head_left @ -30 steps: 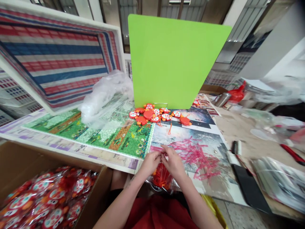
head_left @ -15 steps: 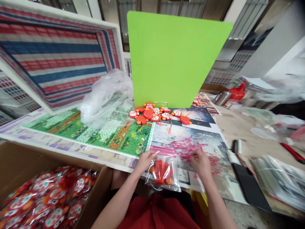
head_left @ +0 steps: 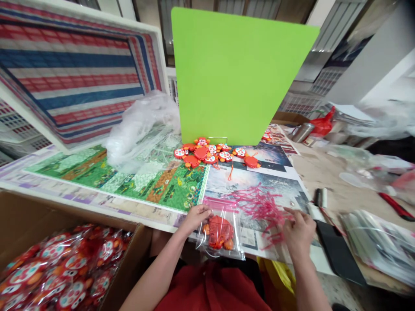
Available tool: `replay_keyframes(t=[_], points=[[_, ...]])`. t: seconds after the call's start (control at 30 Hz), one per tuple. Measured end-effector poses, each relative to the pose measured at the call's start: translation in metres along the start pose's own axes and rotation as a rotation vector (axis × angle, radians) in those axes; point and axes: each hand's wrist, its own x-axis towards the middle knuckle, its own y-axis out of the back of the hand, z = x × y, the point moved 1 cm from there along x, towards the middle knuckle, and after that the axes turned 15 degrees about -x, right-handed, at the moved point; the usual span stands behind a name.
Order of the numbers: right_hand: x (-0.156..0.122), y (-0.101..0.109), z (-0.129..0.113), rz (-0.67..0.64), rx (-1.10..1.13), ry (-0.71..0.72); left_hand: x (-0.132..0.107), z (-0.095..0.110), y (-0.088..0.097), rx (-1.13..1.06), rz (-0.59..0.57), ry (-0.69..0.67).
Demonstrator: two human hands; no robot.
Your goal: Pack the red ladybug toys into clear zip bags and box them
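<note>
My left hand (head_left: 197,216) is closed on the upper left edge of a clear zip bag (head_left: 238,233) with a pink top band. Inside the bag lies a red toy (head_left: 220,231) with orange feet, its plain red side showing. My right hand (head_left: 298,231) is at the right end of a loose heap of thin pink plastic strips (head_left: 257,203). Its index finger stretches out to the left and the other fingers are partly curled; I see nothing held in it. Several red toys (head_left: 201,152) with spotted white faces and orange cords lie farther back on the table.
A carton (head_left: 138,250) of bagged toys stands at lower left. A green board (head_left: 240,82) rises behind the toys, beside a crumpled clear plastic bag (head_left: 139,129) and a striped-lined box (head_left: 81,77). At right lie a black phone (head_left: 340,252), stacked bags (head_left: 379,246) and a red-handled tool (head_left: 397,206).
My right hand has moved right and slightly down, from over the pink strips to their right end. Some strips have shifted. My left hand keeps the bag in nearly the same place.
</note>
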Motion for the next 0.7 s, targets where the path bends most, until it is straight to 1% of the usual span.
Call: replay_keyframes(t=[0.07, 0.1, 0.13, 0.17, 0.23, 0.33, 0.4, 0.43, 0.5, 0.6, 0.7], points=[[0.006, 0.0, -0.02, 0.011, 0.061, 0.029, -0.002, 0.003, 0.0, -0.022, -0.012, -0.004], [0.007, -0.003, -0.031, -0.014, 0.104, 0.072, -0.003, 0.005, 0.0, -0.031, -0.012, -0.005], [0.007, -0.006, -0.044, -0.066, 0.154, 0.117, -0.004, 0.006, 0.0, -0.036, -0.009, -0.006], [0.005, -0.011, -0.057, -0.134, 0.207, 0.153, -0.004, 0.006, 0.0, -0.042, -0.006, -0.008], [-0.001, -0.021, -0.082, -0.314, 0.328, 0.181, -0.004, 0.005, 0.001, -0.063, -0.005, -0.012], [-0.015, -0.036, -0.113, -0.625, 0.546, 0.137, -0.003, 0.002, 0.004, -0.093, -0.02, -0.016], [-0.021, -0.043, -0.126, -0.769, 0.699, 0.068, -0.002, 0.001, 0.005, -0.105, -0.024, -0.015], [-0.022, -0.045, -0.13, -0.814, 0.768, 0.025, -0.002, 0.0, 0.006, -0.108, -0.027, -0.009], [-0.022, -0.046, -0.133, -0.848, 0.869, -0.067, -0.002, 0.001, 0.007, -0.117, -0.03, 0.004], [-0.019, -0.042, -0.126, -0.825, 0.953, -0.17, -0.003, 0.002, 0.007, -0.158, -0.035, 0.023], [-0.017, -0.037, -0.118, -0.826, 0.979, -0.227, -0.002, 0.004, 0.005, -0.178, -0.035, 0.027]])
